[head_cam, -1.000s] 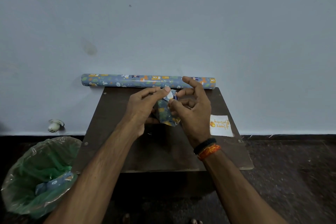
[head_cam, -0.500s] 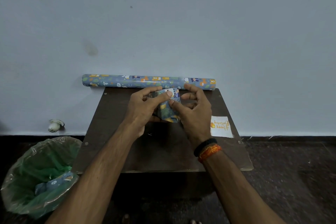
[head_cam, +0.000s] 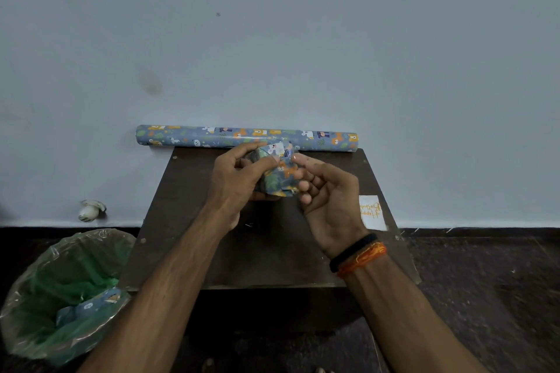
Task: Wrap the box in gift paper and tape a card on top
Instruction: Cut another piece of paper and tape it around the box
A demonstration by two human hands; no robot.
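One box (head_cam: 277, 174), already covered in blue patterned gift paper, is up off the table (head_cam: 272, 251), held between my two hands. One roll of the same paper (head_cam: 247, 138) lies along the far edge of the table against the wall. One white card (head_cam: 372, 212) with orange lettering lies flat near the table's right edge, just beside my right wrist and apart from the box. One bin (head_cam: 60, 297) with a green liner stands on the floor to the left of the table, with one scrap of blue paper (head_cam: 91, 306) inside. One small white object (head_cam: 91, 209) sits at the base of the wall, too small to identify. My left hand (head_cam: 236, 182) grips the box from its left side, fingers curled over the top edge and thumb across the near face. My right hand (head_cam: 328, 200) is at the box's right side, palm turned toward me; its fingertips (head_cam: 303, 185) curl in against the paper at the right edge, and the index finger reaches the upper right corner. Two bands, one black and one orange (head_cam: 359, 256), sit on my right wrist. Whether any tape is on the paper I cannot tell.
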